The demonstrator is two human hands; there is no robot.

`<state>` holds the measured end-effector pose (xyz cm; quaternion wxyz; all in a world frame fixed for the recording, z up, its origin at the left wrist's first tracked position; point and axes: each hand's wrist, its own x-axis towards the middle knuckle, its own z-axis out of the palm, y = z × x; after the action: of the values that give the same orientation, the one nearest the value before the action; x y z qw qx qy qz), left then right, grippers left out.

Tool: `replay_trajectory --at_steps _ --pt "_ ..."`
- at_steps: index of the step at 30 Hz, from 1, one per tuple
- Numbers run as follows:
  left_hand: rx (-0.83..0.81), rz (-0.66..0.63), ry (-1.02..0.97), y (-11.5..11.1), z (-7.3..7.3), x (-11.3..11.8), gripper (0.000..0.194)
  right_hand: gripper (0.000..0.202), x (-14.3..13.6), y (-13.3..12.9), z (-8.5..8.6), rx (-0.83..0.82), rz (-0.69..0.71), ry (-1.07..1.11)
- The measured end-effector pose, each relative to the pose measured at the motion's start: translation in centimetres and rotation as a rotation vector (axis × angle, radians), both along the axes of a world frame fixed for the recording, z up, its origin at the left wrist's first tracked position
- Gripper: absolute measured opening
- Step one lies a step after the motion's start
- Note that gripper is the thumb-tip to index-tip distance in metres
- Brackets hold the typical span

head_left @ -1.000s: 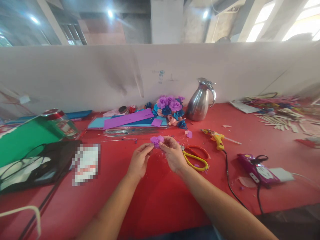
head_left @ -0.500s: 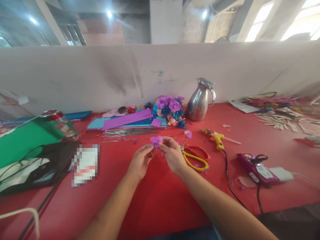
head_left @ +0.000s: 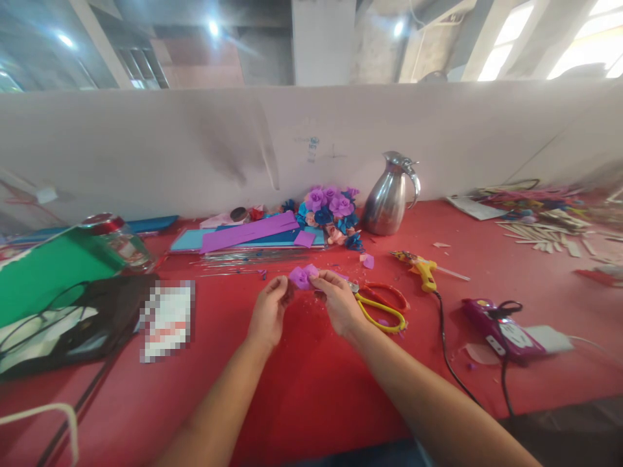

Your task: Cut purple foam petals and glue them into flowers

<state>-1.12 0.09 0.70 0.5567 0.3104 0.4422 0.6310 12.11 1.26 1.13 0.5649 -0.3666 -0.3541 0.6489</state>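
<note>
Shaping the flower (head_left: 300, 279), held above the desk (head_left: 311, 395), looks like the step. The right hand (head_left: 341, 303) pinches its edge; the left hand (head_left: 267, 311) curls nearly closed beside it (whether that grip holds anything, I can't tell). Next calls for gentleness.

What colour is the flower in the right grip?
The flower is purple, seen best in the head view.

purple flower (head_left: 302, 278), red table (head_left: 311, 389)

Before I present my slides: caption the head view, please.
Right hand pinching a purple flower beside the left hand, above a red table.
</note>
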Motion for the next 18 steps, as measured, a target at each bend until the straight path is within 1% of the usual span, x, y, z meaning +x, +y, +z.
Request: replay_trajectory --at_steps 1,3,5,7,11,14,18 --pt "0.025 0.007 0.052 0.02 -0.11 -0.07 0.018 0.019 0.0 0.02 -0.01 -0.004 0.002 0.013" --pt "0.027 -0.032 0.164 -0.01 -0.23 -0.14 0.019 0.019 -0.02 0.05 -0.03 -0.008 0.002 0.045" --pt "-0.013 -0.102 0.244 -0.15 -0.22 -0.1 0.028 0.02 -0.05 0.06 -0.06 -0.008 -0.003 0.079" --pt "-0.032 -0.144 0.295 -0.32 -0.11 0.01 0.033 0.021 -0.09 0.06 -0.08 -0.003 -0.01 0.106" --pt "0.008 -0.128 0.318 -0.47 0.1 0.23 0.034 0.021 -0.19 0.0 -0.06 0.013 -0.014 0.109" --pt "0.033 -0.1 0.332 -0.42 0.1 0.31 0.036 0.02 -0.23 -0.09 0.02 0.021 0.01 0.082" --pt "0.055 -0.074 0.382 -0.32 -0.05 0.32 0.035 0.018 -0.13 -0.26 0.25 -0.01 0.025 0.089"
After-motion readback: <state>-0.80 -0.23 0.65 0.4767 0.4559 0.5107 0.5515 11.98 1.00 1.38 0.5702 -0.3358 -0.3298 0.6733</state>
